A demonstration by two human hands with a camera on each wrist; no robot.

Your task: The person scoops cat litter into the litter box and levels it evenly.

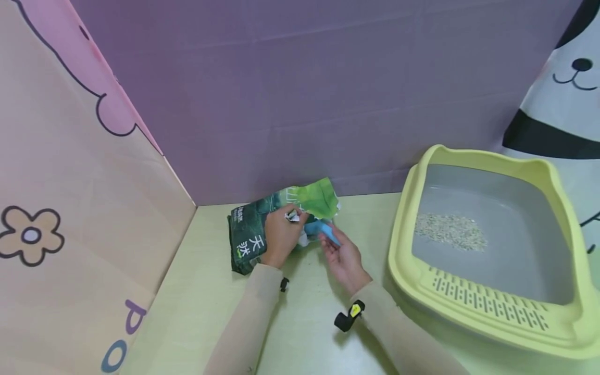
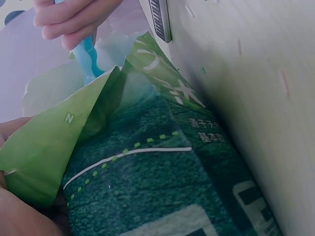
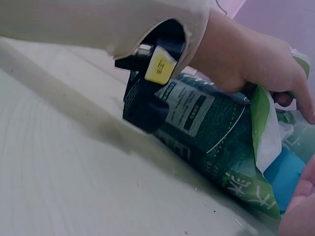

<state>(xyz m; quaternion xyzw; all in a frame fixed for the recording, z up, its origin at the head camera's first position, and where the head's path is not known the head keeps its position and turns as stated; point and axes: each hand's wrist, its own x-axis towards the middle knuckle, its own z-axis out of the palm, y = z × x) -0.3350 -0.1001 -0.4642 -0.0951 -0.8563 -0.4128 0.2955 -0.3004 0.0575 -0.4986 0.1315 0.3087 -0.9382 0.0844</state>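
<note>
A green bag (image 1: 244, 237) of litter-like pellets lies on its side on the table, its torn mouth facing right. My left hand (image 1: 280, 234) grips the folded upper edge of that mouth, and the left wrist view shows the lifted green flap (image 2: 59, 132) beside the fingers. My right hand (image 1: 346, 260) holds a blue scoop (image 1: 325, 230) by its handle. In the right wrist view, the wide blue part of the scoop (image 3: 284, 177) sits at the bag's opening, partly hidden by the bag's edge. The bag's inside is mostly hidden.
To the right stands a yellow-rimmed litter box (image 1: 398, 245) with a grey pan and a perforated front step. A patch of pale pellets (image 1: 450, 232) lies in it. A purple backdrop (image 1: 300, 104) rises behind the bag, and a printed panel (image 1: 84, 208) stands at left.
</note>
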